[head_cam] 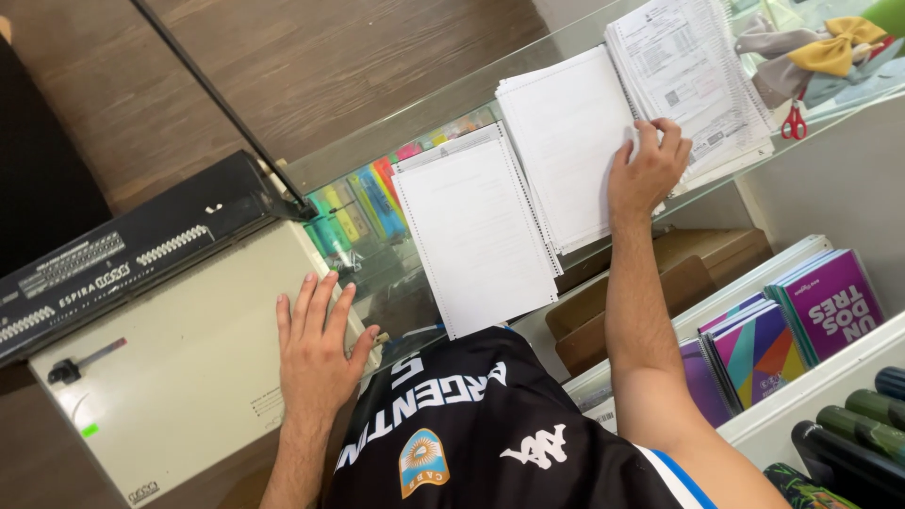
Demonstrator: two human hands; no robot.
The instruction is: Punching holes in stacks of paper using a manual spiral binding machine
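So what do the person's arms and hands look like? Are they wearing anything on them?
Both arms are bare from the elbow down. The left hand and right hand have no gloves, rings or watch showing. The black sports shirt has white letters, a crest, and a blue and white sleeve edge.

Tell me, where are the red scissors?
In the head view, the red scissors lie at the upper right on the glass counter, just right of the printed paper stack and below the yellow and grey bows.
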